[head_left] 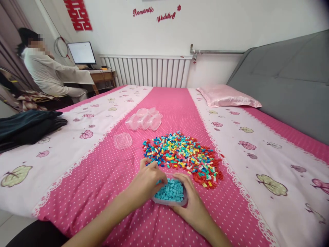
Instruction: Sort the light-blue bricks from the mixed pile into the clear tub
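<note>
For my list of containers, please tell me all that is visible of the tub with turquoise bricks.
The tub is clear, apparently plastic, with rounded corners. It is open at the top, and turquoise bricks hide its floor. It appears to rest on the pink bedcover, on the near side of the mixed pile. The right grip clasps its right end, between near and far edges. The left grip is over its left part; contact there is unclear.

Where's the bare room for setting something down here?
Pink dotted fabric lies bare between clear plastic containers and white radiator, as does white printed fabric between multicoloured plastic-brick pile and pink satin pillow. Crowded: the clear plastic tub of turquoise bricks, with left hand and right hand at it.
</note>
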`<state>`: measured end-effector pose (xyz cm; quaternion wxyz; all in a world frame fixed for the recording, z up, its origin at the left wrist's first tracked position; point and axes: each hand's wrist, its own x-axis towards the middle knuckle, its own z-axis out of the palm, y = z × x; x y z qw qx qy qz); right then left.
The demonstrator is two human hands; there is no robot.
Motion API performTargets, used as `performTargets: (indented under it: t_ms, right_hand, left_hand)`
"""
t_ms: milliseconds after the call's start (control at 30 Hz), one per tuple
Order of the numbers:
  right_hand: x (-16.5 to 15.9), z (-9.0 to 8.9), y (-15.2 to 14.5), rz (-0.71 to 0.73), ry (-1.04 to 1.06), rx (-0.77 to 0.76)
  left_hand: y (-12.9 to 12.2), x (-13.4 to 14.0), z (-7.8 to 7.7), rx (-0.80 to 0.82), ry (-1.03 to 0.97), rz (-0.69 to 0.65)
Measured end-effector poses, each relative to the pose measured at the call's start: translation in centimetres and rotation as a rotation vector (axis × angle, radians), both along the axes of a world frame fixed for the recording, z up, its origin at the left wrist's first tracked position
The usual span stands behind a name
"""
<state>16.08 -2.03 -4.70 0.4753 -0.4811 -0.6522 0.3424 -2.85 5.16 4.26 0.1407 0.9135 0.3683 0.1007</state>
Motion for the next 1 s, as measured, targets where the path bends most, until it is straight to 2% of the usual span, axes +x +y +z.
performTargets:
  t_ms: [267,467,633,1000]
  right_hand:
    - [0.0,-0.09,0.13,-0.007,-0.013,-0.001]
    - [-0.03,0.01,0.11,-0.003,0.007,0.002]
    - [0.01,0.13,0.07,-0.005,-0.001,-0.002]
    - [-0.01,0.04,0.09,-0.021,-0.009,0.0]
  left_hand:
    - [0.21,0.38,-0.49,0.042,0.037,0.033]
    - [0.3,0.25,0.0,0.077,0.052,0.054]
    - [0.16,-0.34,-0.16,0.223,0.085,-0.016]
    - [-0.52,-0.37,0.32,0.254,0.148,-0.088]
